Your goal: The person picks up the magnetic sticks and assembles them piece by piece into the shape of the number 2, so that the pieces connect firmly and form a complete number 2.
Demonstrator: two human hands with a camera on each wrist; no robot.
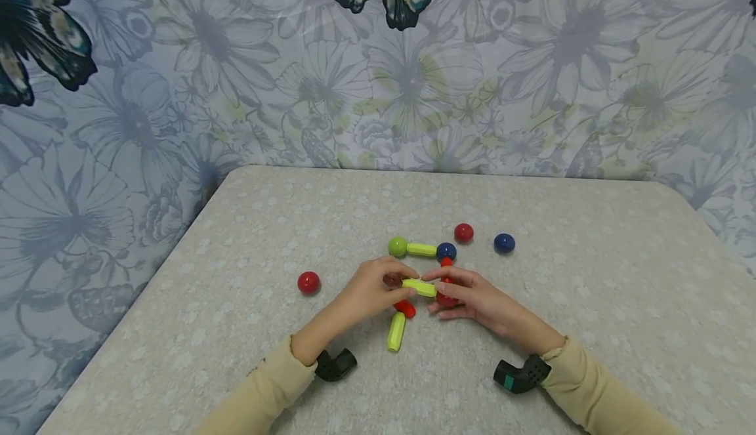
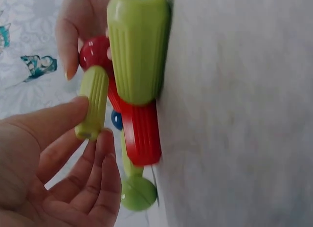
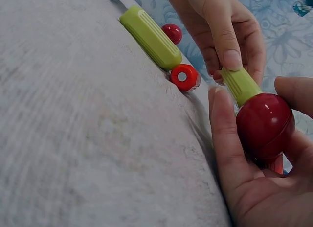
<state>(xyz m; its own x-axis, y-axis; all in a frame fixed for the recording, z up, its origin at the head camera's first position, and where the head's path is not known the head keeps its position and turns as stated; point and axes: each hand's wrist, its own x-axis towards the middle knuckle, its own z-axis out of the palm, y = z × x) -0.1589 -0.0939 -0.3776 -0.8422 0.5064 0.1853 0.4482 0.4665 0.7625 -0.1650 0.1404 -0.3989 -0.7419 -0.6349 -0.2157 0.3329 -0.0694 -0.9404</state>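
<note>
The left hand [image 1: 373, 284] is pinching a lime stick [image 1: 419, 288] between thumb and fingers, clamped near the end on its own side. The right hand [image 1: 472, 296] is gripping a red ball [image 3: 265, 125], its digits lying on opposite sides of it. The hands are facing each other at close range, and the lime stick is bridging the gap between them. In the right wrist view the stick's far end is meeting the red ball; whether the two are joined cannot be told.

The red ball is sitting at the near end of a red stick [image 1: 446, 264], which is running away from the person to a blue ball [image 1: 446, 251]. From there a second lime stick [image 1: 422, 250] is extending leftward to a green ball [image 1: 398, 246], beyond both hands.

On the near side of the left hand, a short red stick [image 1: 406, 309] is lying on the table [image 1: 590, 245], partly hidden by that hand. A third lime stick [image 1: 396, 332] is lying just beside it, nearer the person. A second red ball [image 1: 308, 283] is resting to the left of the left hand, well apart. A third red ball [image 1: 463, 232] and a second blue ball [image 1: 504, 243] are resting beyond the right hand.
</note>
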